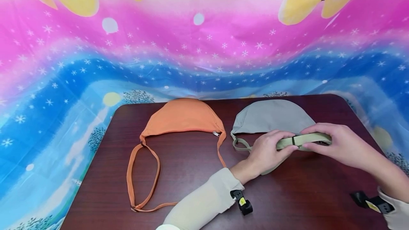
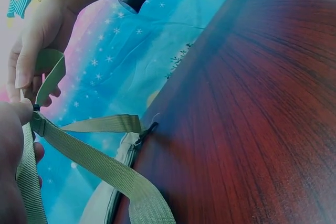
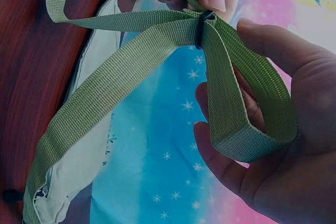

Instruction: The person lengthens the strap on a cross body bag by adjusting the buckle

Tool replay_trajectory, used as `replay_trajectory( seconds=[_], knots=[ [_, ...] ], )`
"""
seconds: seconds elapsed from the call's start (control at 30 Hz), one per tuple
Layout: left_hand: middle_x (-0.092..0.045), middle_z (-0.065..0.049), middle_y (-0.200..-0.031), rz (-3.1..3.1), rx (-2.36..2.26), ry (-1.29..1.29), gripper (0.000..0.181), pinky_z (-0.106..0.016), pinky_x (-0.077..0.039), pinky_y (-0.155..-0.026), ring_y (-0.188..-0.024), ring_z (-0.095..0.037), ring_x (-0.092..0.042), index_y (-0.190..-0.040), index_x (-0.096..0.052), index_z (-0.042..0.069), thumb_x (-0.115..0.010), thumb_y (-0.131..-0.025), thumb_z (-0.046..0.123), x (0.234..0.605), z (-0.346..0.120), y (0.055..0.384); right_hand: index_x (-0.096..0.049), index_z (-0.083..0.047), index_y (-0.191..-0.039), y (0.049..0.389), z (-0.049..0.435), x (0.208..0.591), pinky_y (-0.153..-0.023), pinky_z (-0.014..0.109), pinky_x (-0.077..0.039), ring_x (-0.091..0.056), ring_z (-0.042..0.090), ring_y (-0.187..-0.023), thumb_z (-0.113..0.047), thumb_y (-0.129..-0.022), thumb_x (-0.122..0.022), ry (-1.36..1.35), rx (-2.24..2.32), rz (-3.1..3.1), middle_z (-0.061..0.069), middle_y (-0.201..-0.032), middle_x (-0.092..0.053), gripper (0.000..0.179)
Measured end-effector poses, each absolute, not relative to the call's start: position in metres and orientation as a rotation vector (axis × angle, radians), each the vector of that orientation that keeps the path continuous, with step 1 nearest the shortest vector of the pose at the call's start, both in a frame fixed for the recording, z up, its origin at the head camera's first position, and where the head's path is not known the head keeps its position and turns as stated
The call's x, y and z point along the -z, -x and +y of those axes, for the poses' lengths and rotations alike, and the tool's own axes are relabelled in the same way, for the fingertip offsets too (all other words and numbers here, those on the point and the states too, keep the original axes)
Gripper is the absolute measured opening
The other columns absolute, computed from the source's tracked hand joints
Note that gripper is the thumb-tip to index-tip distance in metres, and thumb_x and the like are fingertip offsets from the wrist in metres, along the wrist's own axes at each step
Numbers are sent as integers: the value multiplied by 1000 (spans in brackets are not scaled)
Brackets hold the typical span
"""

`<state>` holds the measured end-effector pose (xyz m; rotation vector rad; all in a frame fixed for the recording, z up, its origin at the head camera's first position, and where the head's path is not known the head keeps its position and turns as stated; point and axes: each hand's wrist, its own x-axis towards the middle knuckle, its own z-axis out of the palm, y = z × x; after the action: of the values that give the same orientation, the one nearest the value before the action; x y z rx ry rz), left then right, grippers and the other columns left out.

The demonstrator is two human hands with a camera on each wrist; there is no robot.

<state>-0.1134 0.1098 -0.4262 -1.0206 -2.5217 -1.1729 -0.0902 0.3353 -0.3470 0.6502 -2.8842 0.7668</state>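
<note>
A grey-green half-moon sling bag (image 1: 274, 116) lies at the back right of the table. Above its near edge, my left hand (image 1: 266, 150) pinches the bag's woven green strap (image 2: 94, 161) beside a small dark slider (image 3: 201, 30). My right hand (image 1: 343, 144) holds a doubled loop of the same strap (image 3: 228, 98), thumb on one side and fingers on the other. From the slider, strap lengths run down to the bag, as the right wrist view shows. The left hand covers part of the strap in the head view.
An orange sling bag (image 1: 183, 116) lies to the left, its orange strap (image 1: 131, 176) looped toward the front and passing under the left forearm. The dark red wooden table (image 1: 105, 173) meets a printed pink and blue cloth (image 1: 198, 56) at the back.
</note>
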Motion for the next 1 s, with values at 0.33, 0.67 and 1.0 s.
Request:
replay_trajectory(
  seconds=[0.33,0.67,1.0],
  knots=[
    [-68,11,-121,-2517,1177,1026,36,-5,-38,-84,-104,6,-59,-130,-68,23,-66,-99,40,426,109,114,-74,-31,-108,89,336,348,-60,26,-44,-56,1,-76,-20,-84,-86,-615,-759,-2893,-13,-98,-70,29],
    [-68,13,-120,-2529,1176,1004,35,-5,-37,-81,-101,8,-57,-129,-68,25,-67,-99,42,427,107,115,-73,-32,-107,83,342,345,-56,25,-42,-52,5,-71,-21,-82,-87,-566,-760,-2855,-13,-89,-67,30],
    [-70,10,-115,-2487,1177,1018,35,-6,-40,-78,-95,4,-59,-128,-69,22,-70,-97,39,429,104,117,-74,-31,-109,79,353,343,-56,22,-37,-49,4,-74,-14,-83,-86,-539,-778,-2824,-12,-91,-67,33]
  ],
)
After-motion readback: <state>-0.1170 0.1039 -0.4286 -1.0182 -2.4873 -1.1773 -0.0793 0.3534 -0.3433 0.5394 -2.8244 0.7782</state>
